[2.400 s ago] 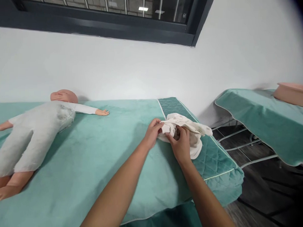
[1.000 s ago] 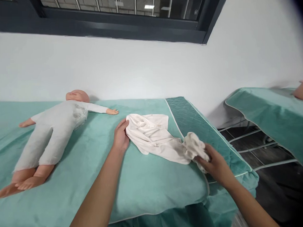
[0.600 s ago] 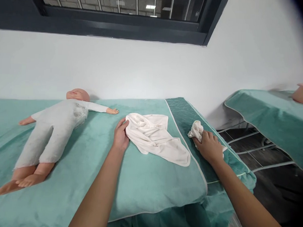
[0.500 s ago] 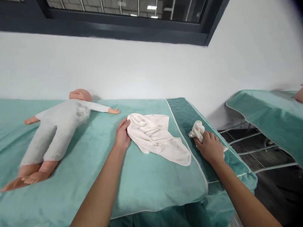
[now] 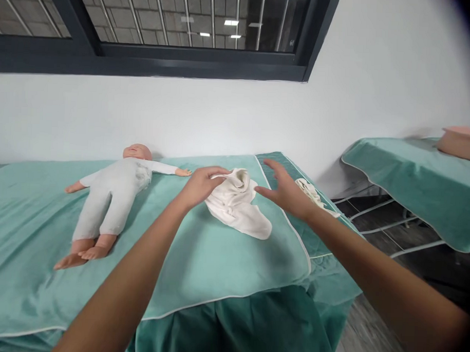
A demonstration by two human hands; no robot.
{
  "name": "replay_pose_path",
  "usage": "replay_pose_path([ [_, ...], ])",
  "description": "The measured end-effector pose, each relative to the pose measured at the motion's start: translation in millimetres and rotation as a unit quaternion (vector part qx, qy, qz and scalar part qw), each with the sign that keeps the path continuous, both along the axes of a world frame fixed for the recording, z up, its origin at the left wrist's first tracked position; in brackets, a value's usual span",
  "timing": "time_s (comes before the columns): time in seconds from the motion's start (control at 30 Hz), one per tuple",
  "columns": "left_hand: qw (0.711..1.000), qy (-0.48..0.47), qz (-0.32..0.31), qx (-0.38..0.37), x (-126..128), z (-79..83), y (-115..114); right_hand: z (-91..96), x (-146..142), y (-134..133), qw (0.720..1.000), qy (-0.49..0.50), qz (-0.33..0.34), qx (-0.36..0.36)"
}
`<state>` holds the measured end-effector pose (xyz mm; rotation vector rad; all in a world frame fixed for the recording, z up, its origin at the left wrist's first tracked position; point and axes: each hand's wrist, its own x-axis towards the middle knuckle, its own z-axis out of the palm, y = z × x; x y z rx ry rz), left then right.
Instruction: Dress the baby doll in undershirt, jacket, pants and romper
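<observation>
A cream baby garment lies crumpled on the teal bed cover. My left hand grips its upper left edge and holds that part lifted. Just right of the garment hovers my right hand, fingers spread, holding nothing. A smaller white cloth lies on the darker quilted strip behind my right hand. A baby doll in a grey suit lies on its back to the left, arms out.
A white wall and a dark-framed window stand behind the bed. To the right is a second teal-covered table with a pink basin. Metal frames and dark floor fill the gap between them.
My right hand has let go of the small white cloth and moved left, open, toward the garment. My left hand has gathered and lifted the garment's edge. The camera has tilted up.
</observation>
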<state>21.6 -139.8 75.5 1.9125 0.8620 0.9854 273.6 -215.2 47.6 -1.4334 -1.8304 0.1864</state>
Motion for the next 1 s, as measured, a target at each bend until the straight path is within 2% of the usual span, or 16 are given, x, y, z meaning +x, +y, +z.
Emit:
replay_pose_path([
  [0.1, 0.999, -0.025, -0.025, 0.026, -1, 52.8, -19, 62.0, -40, 14, 0.987, -0.050, 0.148, -0.023],
  [0.17, 0.998, -0.034, -0.006, 0.049, -5, 74.1, -26, 91.3, -58, 24, 0.983, -0.082, 0.162, -0.035],
  [0.27, 0.985, 0.045, 0.066, 0.152, -20, 84.4, -27, 117.7, -68, 35, 0.986, -0.114, 0.121, 0.016],
  [0.37, 0.947, 0.178, 0.157, 0.217, -43, 78.1, -19, 130.0, -65, 37, 0.980, -0.180, 0.051, 0.066],
  [0.43, 0.922, 0.240, 0.210, 0.221, -57, 71.2, -16, 132.0, -61, 33, 0.970, -0.236, 0.004, 0.065],
  [0.5, 0.900, 0.262, 0.254, 0.239, -67, 65.2, -16, 129.2, -57, 27, 0.955, -0.292, -0.037, 0.042],
  [0.6, 0.876, 0.254, 0.296, 0.283, -76, 58.2, -19, 118.3, -52, 16, 0.931, -0.354, -0.083, 0.013],
  [0.67, 0.875, 0.234, 0.310, 0.289, -80, 53.5, -21, 109.3, -47, 8, 0.927, -0.360, -0.100, 0.025],
  [0.77, 0.893, 0.183, 0.317, 0.263, -87, 46.4, -22, 95.9, -34, 0, 0.953, -0.287, -0.093, 0.037],
  [0.87, 0.910, 0.160, 0.322, 0.206, -99, 43.0, -22, 82.2, -15, -3, 0.988, -0.130, -0.082, 0.001],
  [0.93, 0.914, 0.176, 0.327, 0.163, -108, 43.3, -23, 72.6, -1, -3, 0.995, -0.050, -0.088, -0.009],
  [1.0, 0.917, 0.192, 0.324, 0.129, -115, 44.1, -23, 63.2, 12, 0, 0.994, -0.014, -0.110, -0.013],
])
